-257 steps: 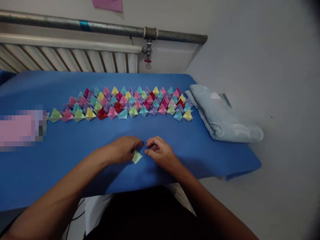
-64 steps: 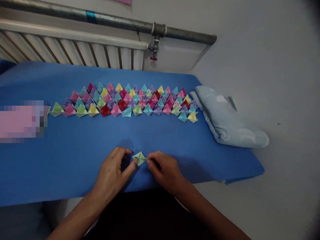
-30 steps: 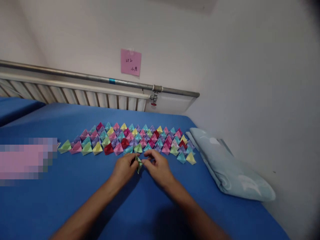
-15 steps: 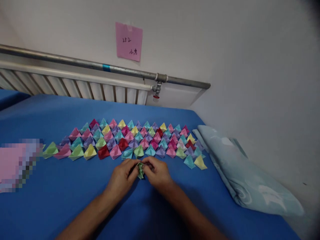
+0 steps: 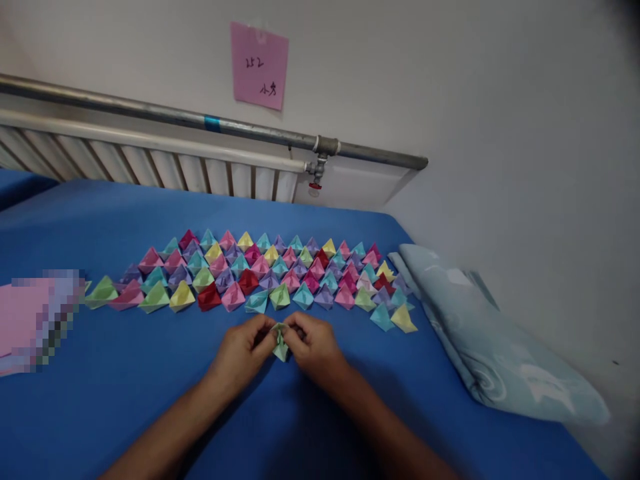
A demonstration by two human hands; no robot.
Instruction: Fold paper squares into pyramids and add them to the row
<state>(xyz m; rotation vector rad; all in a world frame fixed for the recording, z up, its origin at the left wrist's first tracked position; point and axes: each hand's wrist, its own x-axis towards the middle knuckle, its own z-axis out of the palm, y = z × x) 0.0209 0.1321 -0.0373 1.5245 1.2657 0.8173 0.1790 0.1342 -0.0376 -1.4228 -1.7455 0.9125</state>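
A small piece of folded light-green paper (image 5: 281, 349) is pinched between my two hands, low over the blue surface. My left hand (image 5: 246, 343) grips its left side between thumb and fingers. On the right side, my right hand (image 5: 314, 341) does the same, and its fingertips are partly hidden behind the paper. Just beyond my hands stand rows of folded paper boats in many colours; a green paper boat (image 5: 279, 297) and a turquoise paper boat (image 5: 303, 295) are nearest to my fingers.
The blue sheet (image 5: 150, 400) spreads under everything. A folded pale-green cloth (image 5: 493, 347) lies along the right edge by the wall. Pink and lilac paper (image 5: 25, 313), partly pixelated, is at the far left. Behind are a radiator (image 5: 190, 172), a metal pipe (image 5: 150, 113) and a pink note (image 5: 259, 67).
The green paper's crumpled-looking folds now show a flatter, pointed lower face between my thumbs. Both hands keep their pinch in nearly the same place. The view has tilted slightly.
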